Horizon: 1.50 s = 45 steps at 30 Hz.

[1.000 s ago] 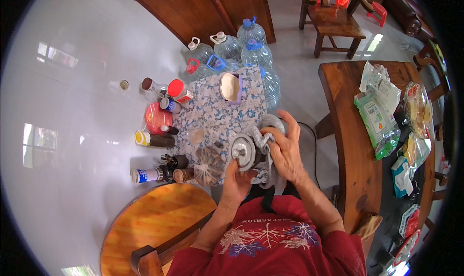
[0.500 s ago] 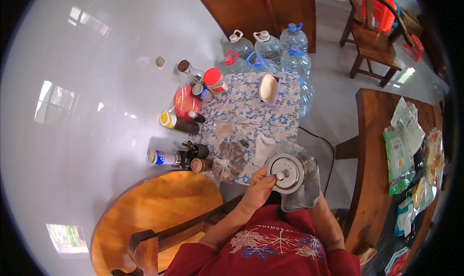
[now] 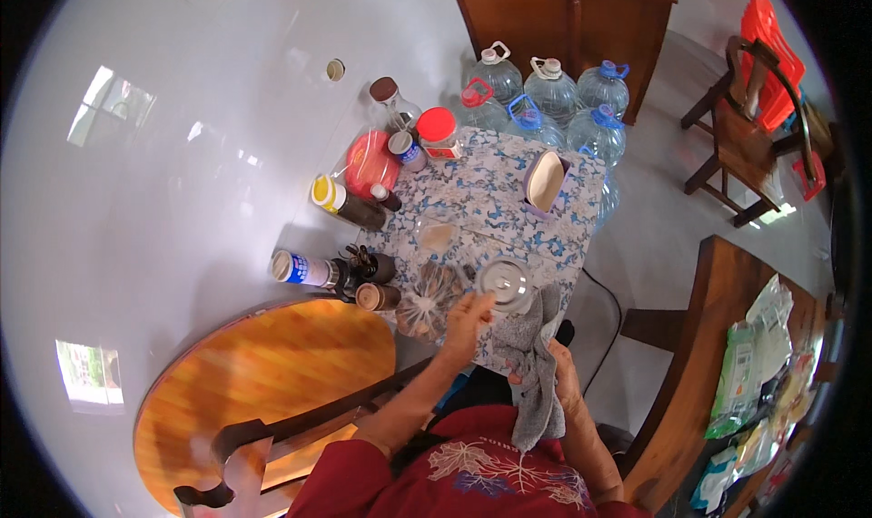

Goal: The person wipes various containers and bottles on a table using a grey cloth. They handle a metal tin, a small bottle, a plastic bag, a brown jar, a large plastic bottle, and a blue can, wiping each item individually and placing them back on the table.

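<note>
A round silvery metal lid [image 3: 506, 285] with a small knob lies on the near part of the patterned table [image 3: 504, 232]. My left hand [image 3: 468, 323] is right beside its lower left edge, fingers toward it; they are smeared by motion, so I cannot tell whether they touch it. In my right hand [image 3: 565, 373], nearer my body, a grey cloth [image 3: 534, 359] is gripped and hangs down in folds. The cloth's upper end reaches the table near the lid. Left of my left hand stands a clear plastic bag [image 3: 427, 300] of brownish contents.
Jars and bottles line the table's left side, among them a red-lidded jar [image 3: 439, 129] and a yellow-capped bottle [image 3: 345, 200]. A lilac box [image 3: 547, 180] sits at the far right. Large water bottles [image 3: 549, 91] stand behind. A wooden bench [image 3: 672, 409] is to the right.
The lid went from my left hand onto the table. My left hand is off its knob, and the grey cloth now hangs from my right hand. The view has turned somewhat.
</note>
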Available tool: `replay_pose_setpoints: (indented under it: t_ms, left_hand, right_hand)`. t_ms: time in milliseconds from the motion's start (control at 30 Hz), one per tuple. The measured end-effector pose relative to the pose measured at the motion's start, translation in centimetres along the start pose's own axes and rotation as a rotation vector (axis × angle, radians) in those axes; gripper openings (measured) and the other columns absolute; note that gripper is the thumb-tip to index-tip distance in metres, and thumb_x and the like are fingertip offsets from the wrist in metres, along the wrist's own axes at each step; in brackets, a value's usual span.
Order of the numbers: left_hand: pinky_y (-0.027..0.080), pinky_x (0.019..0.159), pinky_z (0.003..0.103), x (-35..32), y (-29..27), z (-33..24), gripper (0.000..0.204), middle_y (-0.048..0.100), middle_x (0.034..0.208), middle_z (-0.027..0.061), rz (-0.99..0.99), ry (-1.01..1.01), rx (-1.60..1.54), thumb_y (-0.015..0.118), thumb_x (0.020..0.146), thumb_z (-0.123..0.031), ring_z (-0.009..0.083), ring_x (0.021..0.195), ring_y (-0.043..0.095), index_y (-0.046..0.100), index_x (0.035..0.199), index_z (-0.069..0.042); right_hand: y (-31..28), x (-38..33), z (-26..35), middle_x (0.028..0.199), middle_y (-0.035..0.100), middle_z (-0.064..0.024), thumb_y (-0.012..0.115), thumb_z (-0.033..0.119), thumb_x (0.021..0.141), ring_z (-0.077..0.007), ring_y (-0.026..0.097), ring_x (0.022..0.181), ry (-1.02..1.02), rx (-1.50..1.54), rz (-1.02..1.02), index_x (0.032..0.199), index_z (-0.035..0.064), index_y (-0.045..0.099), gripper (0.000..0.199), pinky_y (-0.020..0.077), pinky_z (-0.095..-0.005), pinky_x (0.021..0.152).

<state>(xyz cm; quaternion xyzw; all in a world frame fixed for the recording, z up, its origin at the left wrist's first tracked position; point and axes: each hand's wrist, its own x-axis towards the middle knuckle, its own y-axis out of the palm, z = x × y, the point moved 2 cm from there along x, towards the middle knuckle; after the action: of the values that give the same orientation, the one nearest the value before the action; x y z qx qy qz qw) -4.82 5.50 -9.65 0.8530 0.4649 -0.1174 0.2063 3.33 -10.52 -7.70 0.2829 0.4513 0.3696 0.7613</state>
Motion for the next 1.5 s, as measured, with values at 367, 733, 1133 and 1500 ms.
replay_pose_setpoints:
  t_ms: [367, 733, 1133, 1500]
  left_hand:
    - [0.041, 0.068, 0.032, 16.3, -9.5, -4.2, 0.026, 0.046, 0.063, -0.0015, -0.296, -0.006, -0.36, 0.069, 0.078, -0.031, 0.0121, 0.064, 0.047, 0.049, 0.075, -0.014]
    - [0.041, 0.06, 0.021, 29.5, -12.3, -1.7, 0.025, 0.054, 0.067, -0.0014, -0.494, 0.056, -0.424, 0.072, 0.073, -0.029, 0.0086, 0.061, 0.049, 0.056, 0.079, -0.011]
    - [0.04, 0.058, 0.019, 34.7, -12.6, 1.4, 0.025, 0.05, 0.073, -0.0051, -0.607, 0.076, -0.464, 0.073, 0.075, -0.026, 0.0057, 0.061, 0.045, 0.057, 0.087, -0.012]
    - [0.038, 0.075, 0.03, 35.3, -13.8, 1.6, 0.039, 0.053, 0.079, -0.0024, -0.5, 0.012, -0.034, 0.07, 0.073, -0.043, 0.0098, 0.075, 0.049, 0.06, 0.091, -0.01]
  right_hand:
    - [-1.7, 4.3, 1.2, 0.088, 0.064, -0.0121, 0.052, 0.013, 0.087, -0.0232, 0.063, 0.07, 0.088, -0.066, -0.127, 0.102, 0.0008, 0.061, 0.021, 0.0532, -0.0371, 0.062]
    - [-3.6, 6.5, 1.4, 0.092, 0.065, -0.0106, 0.055, 0.016, 0.082, -0.0221, 0.064, 0.078, 0.209, -0.1, -0.12, 0.108, -0.0021, 0.058, 0.032, 0.0521, -0.0355, 0.071]
    - [-4.1, 8.8, 1.5, 0.089, 0.066, -0.012, 0.054, 0.013, 0.079, -0.0214, 0.064, 0.077, 0.235, -0.005, -0.262, 0.106, -0.0043, 0.059, 0.032, 0.0513, -0.0326, 0.07]
    - [-6.6, 9.3, -0.4, 0.06, 0.046, 0.0066, 0.06, 0.016, 0.074, -0.0069, 0.039, 0.053, 0.188, -0.224, -0.379, 0.069, 0.0099, 0.053, 0.01, 0.0338, -0.0247, 0.053]
